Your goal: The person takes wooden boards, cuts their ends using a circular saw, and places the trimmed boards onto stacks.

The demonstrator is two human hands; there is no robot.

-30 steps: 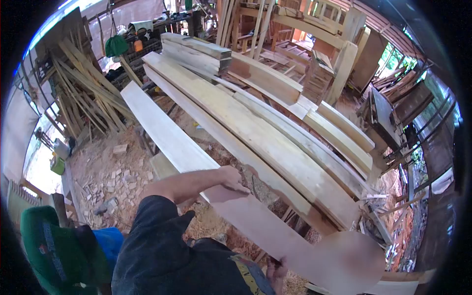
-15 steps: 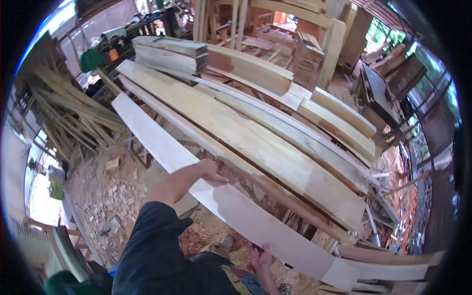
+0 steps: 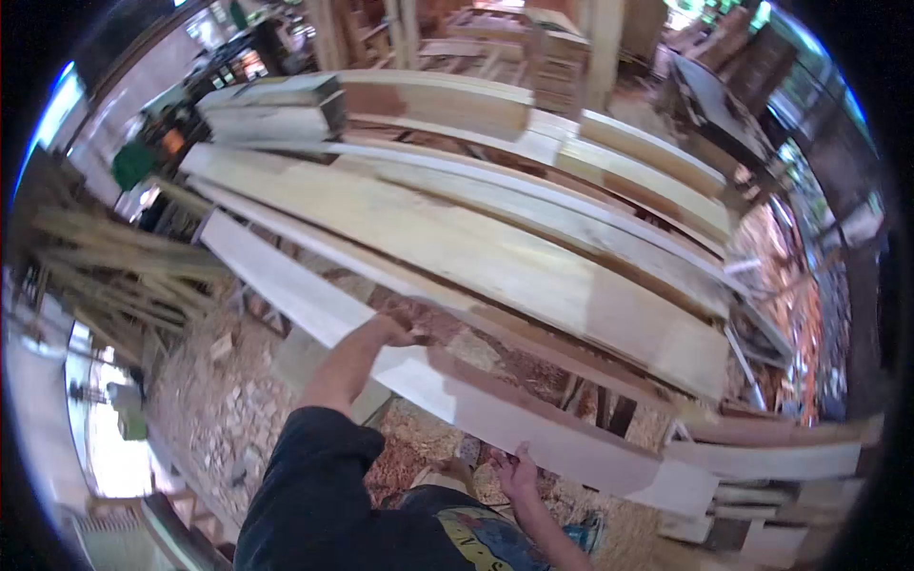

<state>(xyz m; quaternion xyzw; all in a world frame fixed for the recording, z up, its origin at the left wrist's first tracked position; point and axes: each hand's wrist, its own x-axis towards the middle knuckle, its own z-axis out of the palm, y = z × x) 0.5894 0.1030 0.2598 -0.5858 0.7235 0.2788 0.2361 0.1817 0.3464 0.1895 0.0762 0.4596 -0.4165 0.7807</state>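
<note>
Left hand rested at far edge of pale board, its finger closure unclear; right hand, fingers parted, at near edge; board slanted beside wide plank over chip-strewn floor

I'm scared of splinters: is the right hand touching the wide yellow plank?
Apart: the head view shows the narrower board lying between the right hand and the wide yellow plank.

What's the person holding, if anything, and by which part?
The long plank, left hand on its far edge. Right hand is at the near edge; its grip is unclear.
</note>
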